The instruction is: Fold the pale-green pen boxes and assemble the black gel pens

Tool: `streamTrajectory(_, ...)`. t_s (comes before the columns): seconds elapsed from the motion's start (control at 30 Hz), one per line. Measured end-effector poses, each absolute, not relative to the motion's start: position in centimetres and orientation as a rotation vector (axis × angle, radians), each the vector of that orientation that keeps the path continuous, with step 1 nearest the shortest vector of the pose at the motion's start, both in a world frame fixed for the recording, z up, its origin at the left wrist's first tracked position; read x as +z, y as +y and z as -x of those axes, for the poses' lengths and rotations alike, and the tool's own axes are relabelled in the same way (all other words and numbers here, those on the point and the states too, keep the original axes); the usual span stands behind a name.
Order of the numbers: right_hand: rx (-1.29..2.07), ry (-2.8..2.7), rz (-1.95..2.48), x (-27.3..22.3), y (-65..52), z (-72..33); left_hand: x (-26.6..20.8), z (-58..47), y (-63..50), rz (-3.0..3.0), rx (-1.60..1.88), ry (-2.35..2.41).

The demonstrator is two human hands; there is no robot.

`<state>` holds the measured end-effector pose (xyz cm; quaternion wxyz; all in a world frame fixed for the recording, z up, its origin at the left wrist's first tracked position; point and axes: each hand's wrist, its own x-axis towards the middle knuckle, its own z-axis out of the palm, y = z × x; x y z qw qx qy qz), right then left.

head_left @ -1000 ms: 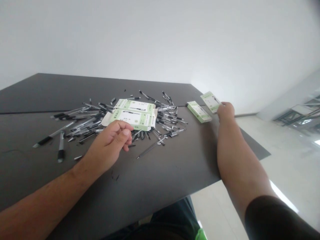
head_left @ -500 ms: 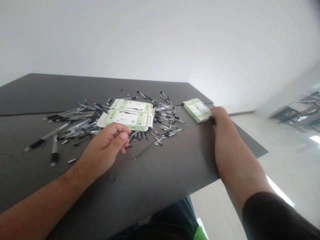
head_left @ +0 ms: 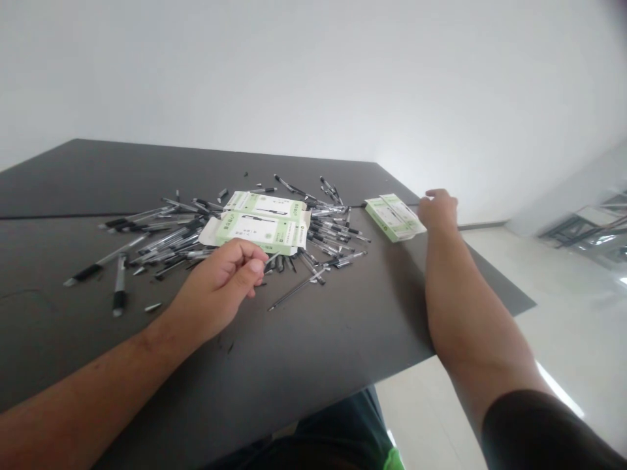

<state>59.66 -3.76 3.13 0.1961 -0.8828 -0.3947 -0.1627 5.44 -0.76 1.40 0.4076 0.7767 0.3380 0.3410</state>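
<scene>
My left hand (head_left: 228,287) hovers over the near part of the pile, thumb and fingers pinched together; what they hold, if anything, I cannot make out. Just beyond it, a green-and-white pen box (head_left: 257,228) with unfolded end flaps lies on top of loose pens (head_left: 166,245). On the right, a second green-and-white pen box (head_left: 392,217) rests on the table. My right hand (head_left: 438,209) is just past the right end of that box, slightly raised, its fingers loosely apart and partly hidden.
The dark table (head_left: 313,352) has a seam across it and meets a pale wall (head_left: 294,78). Pens with black grips, clear barrels and small silver tips (head_left: 153,307) are scattered around the pile. A rack (head_left: 588,219) stands on the floor at far right.
My right hand has let go of the right-hand box and lifted up and away from its end. My left hand stays pinched near the pile. The whole view has shifted slightly.
</scene>
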Motion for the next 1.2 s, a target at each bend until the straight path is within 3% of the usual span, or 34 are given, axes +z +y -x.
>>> streamTrajectory(0.27,-0.338,-1.537,1.955,4.6,-0.4,-45.8,2.2,-5.4,-1.3,-2.245,0.862,0.830)
streamTrajectory(0.5,0.009,-1.988,1.812,4.3,-2.2,-37.1,2.2,-3.8,3.2,-2.635,0.952,1.270)
streamTrajectory(0.87,0.257,-2.022,2.017,3.0,-2.2,-34.6,1.2,-2.8,6.2,-2.561,0.561,1.616)
streamTrajectory(1.2,0.388,-1.946,1.850,2.2,-1.9,-34.9,1.2,-2.9,5.8,-2.517,0.611,1.537)
